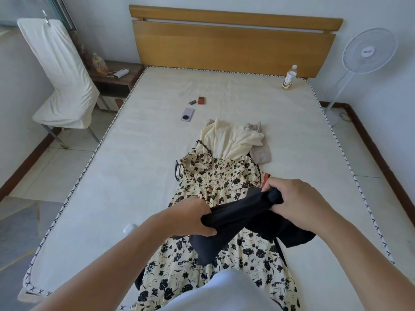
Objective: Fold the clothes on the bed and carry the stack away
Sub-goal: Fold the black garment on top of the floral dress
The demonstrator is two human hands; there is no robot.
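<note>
A black garment [238, 223] hangs bunched between my two hands above the bed [112, 176]. My left hand [193, 218] grips its left end, and my right hand [298, 203] grips the right end. Under it lies a cream dress with black flowers [215, 265], spread lengthwise down the mattress. Beyond the dress sit a plain cream top [229, 142] and a beige piece [260, 151]. A bit of red fabric [266, 177] peeks out at the dress's right edge.
On the mattress lie a phone [187, 114], a small red box [201, 100], a lighter [192, 102] and a bottle [289, 77] near the wooden headboard [233, 41]. A covered chair [62, 81] and nightstand [116, 79] stand left, a white fan [368, 52] right.
</note>
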